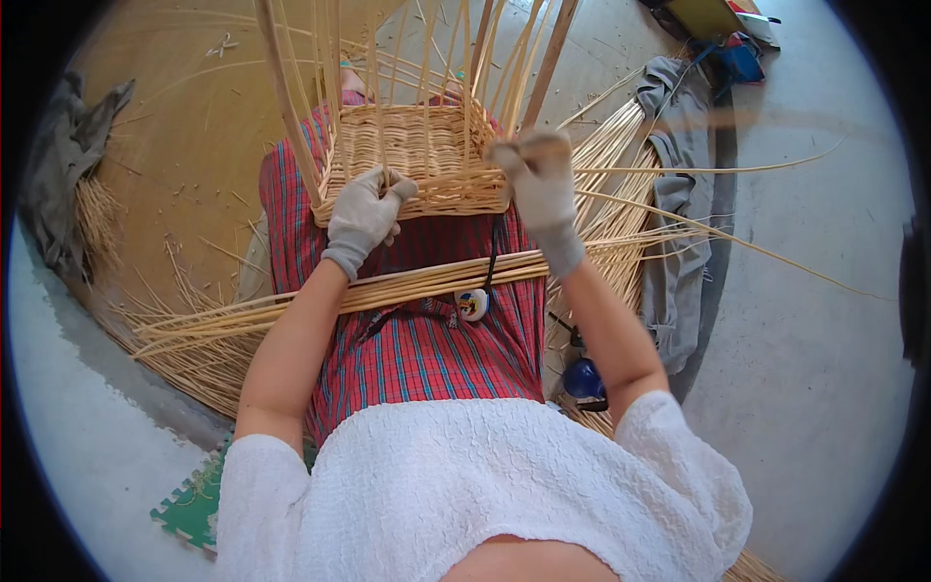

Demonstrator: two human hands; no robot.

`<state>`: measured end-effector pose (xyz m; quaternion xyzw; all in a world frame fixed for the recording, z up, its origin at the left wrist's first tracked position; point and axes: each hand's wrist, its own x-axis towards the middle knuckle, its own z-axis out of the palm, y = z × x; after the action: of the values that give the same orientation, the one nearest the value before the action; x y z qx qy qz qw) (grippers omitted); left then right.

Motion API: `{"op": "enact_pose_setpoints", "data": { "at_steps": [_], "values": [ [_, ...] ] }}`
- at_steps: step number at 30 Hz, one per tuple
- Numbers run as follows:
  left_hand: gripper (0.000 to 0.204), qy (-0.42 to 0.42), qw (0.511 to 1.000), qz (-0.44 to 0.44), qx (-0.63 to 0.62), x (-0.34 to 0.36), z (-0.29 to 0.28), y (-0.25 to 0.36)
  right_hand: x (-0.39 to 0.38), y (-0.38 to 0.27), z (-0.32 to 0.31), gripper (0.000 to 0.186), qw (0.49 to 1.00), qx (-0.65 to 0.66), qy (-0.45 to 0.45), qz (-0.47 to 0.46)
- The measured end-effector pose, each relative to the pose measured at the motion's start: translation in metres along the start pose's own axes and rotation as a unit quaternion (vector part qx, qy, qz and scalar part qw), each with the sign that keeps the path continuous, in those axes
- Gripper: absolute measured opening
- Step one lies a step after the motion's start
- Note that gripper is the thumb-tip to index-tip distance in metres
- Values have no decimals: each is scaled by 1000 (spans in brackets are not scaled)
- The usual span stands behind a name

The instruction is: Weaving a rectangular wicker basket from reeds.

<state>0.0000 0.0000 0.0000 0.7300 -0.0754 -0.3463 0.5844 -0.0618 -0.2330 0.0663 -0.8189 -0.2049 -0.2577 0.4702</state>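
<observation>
A rectangular woven basket [427, 141] with tall upright canes rests on a red plaid cloth [427, 359] over my lap. My gloved left hand [370, 209] is closed at the basket's near-left edge, pinching the woven rim around an upright cane. My gloved right hand [538, 194] is at the near-right corner, fingers curled and smeared by motion; what they hold is too blurred to make out. A bundle of long canes [407, 289] lies across my lap below the basket, beside a small white round object [471, 305] near a black cord.
Loose canes [621, 145] lie on grey fabric [679, 272] to the right, with a dark blue rounded object [584, 378] below. More canes [175, 359] and dark fabric [63, 165] lie left, near a green foam mat [189, 490]. Coloured items [732, 63] sit at upper right.
</observation>
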Motion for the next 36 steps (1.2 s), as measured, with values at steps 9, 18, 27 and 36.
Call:
{"op": "enact_pose_setpoints", "data": {
  "at_steps": [9,18,27,36],
  "values": [
    [41,32,997,-48,47,5,-8,13,119,14,82,77,955,-236,34,174],
    [34,42,995,2,-87,5,2,21,-54,-28,19,20,862,67,342,369],
    [46,140,976,25,-167,21,17,2,-87,-93,90,14,960,22,169,222],
    [27,148,896,402,-119,-11,34,50,-103,-46,-59,21,795,234,457,323]
  ]
}}
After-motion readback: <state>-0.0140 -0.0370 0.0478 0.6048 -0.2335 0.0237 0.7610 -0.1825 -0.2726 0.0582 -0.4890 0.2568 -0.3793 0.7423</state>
